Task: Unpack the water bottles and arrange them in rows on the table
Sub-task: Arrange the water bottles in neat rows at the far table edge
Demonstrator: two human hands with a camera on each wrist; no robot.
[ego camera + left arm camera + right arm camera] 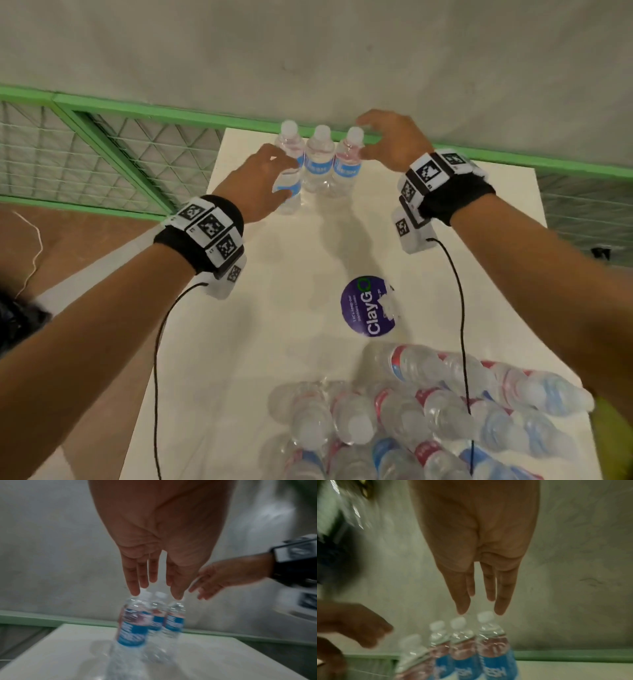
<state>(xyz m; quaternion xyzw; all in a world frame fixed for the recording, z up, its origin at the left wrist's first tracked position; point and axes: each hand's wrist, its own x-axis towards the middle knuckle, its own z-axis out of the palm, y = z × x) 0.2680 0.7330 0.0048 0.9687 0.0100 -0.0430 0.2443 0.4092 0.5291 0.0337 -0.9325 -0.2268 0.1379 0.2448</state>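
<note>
Four clear water bottles with blue labels stand at the far end of the white table (445, 192). Three form a back row (320, 154); a fourth bottle (289, 200) stands in front of the leftmost. My left hand (279, 180) hovers by this front bottle with relaxed, spread fingers and grips nothing; in the left wrist view its fingers (133, 585) hang straight above the bottle caps (159, 595). My right hand (368, 137) is open beside the rightmost bottle's cap (354, 133), its fingers (464, 601) straight. A wrapped pack of lying bottles (428, 411) sits at the near right.
A round purple sticker (370, 306) marks the middle of the table. A green mesh fence (102, 154) and a grey wall (308, 51) run just behind the far edge. Brown floor (68, 233) lies to the left. Cables hang from both wristbands.
</note>
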